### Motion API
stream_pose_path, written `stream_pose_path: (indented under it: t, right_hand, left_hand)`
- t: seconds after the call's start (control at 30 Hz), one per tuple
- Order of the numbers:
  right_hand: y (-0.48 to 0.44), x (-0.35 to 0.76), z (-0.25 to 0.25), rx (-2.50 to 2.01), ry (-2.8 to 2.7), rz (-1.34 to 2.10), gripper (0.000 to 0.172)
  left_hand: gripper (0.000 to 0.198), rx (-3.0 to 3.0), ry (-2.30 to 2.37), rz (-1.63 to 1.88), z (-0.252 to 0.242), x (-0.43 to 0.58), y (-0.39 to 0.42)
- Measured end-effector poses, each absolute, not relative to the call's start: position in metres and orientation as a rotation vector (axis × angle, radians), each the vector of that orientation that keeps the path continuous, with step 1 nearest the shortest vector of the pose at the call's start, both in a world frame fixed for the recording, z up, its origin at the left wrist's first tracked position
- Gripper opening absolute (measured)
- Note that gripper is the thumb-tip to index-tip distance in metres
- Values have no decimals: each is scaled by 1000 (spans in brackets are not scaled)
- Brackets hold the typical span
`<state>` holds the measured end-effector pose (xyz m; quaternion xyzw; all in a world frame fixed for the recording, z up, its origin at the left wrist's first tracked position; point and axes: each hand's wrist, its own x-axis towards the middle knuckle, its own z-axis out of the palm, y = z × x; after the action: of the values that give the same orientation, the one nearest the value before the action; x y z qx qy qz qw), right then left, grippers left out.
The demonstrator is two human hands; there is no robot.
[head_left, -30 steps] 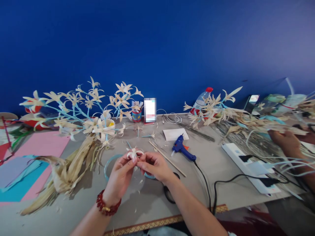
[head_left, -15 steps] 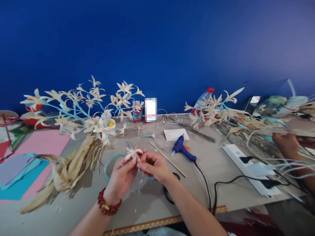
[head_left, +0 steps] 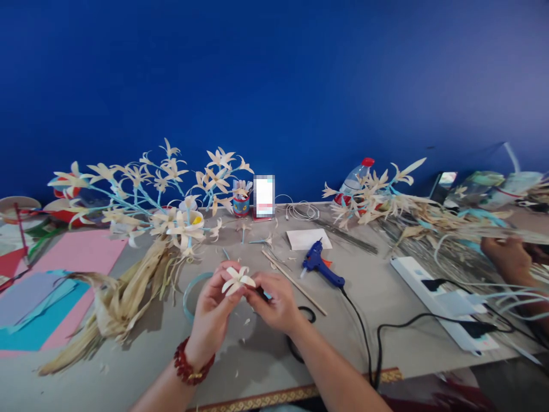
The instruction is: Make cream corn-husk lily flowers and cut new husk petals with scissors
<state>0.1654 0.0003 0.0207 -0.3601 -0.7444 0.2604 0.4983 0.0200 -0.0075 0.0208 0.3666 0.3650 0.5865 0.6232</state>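
A cream flower (head_left: pixel 237 279), seemingly of dried husk, faces up between my two hands. My left hand (head_left: pixel 214 300) has its fingers closed round the flower, thumb against the petals. My right hand (head_left: pixel 274 303) pinches at the flower's base from the right, and a bit of light blue shows by its fingers. The stem is hidden by the fingers. Behind my left hand lies a pale blue ring (head_left: pixel 187 297), perhaps a tape roll. Under my right forearm, black-handled scissors (head_left: pixel 295 349) are partly covered.
Right of my hands lie a thin wooden stick (head_left: pixel 295 280) and a blue glue gun (head_left: pixel 321 263) with its cord. A white power strip (head_left: pixel 441 303) is farther right, near another person's hand (head_left: pixel 508 257). Dried husks (head_left: pixel 124 292) and flower branches (head_left: pixel 137 189) occupy the left.
The flower has turned from sideways to facing up, its petals now spread over my left thumb. My right hand has shifted slightly right. The view has tilted a little.
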Motion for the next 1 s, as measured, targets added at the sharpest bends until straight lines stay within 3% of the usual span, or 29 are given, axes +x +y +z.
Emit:
stream_pose_path:
  t: [0.2,0.4,0.63,1.0]
  right_hand:
    - [1,165,15,-787,-1835,531,11]
    - [0,163,15,-800,-1844,517,10]
    - [0,162,14,-793,-1853,521,10]
    - [-2,158,15,-781,-1841,455,9]
  left_hand:
    - [12,1044,822,1436,20,20,-8]
    - [24,1061,819,1396,19,19,-10]
    - [8,1047,792,1474,23,20,-11]
    - [8,1174,824,1521,20,19,-9]
